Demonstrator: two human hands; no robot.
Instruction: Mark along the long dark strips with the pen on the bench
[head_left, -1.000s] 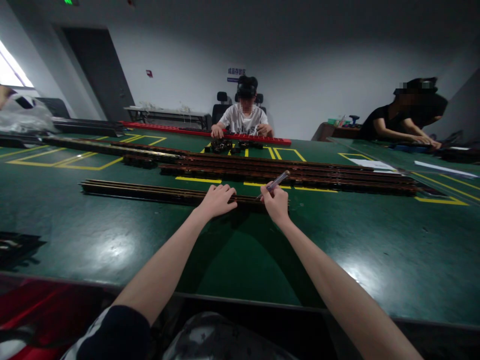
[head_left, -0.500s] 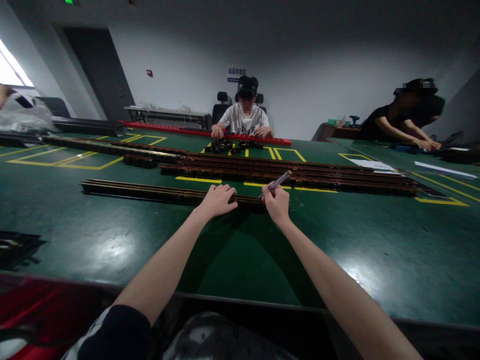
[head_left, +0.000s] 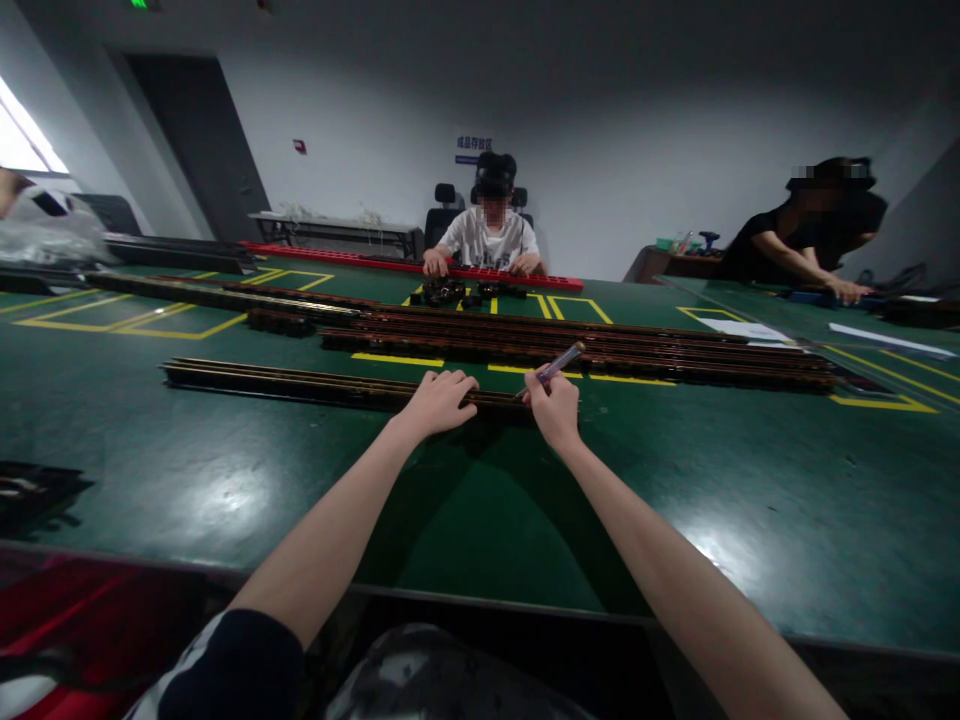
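Tabletop green, smooth, glossy, throwing back bright patches of light. Nearest long bar looks like dark metal, its upper edges glinting brassy. Slim tool: handle apparently translucent plastic, shiny; thin shaft metallic. Farther bundle of bars dark with a coppery sheen. White sheets read as matt paper. Bag of crinkled, filmy plastic. Wearer's dark sleeve: soft matt cloth. Wall smooth, flat-finished. Red strip has an even surface, material uncertain.
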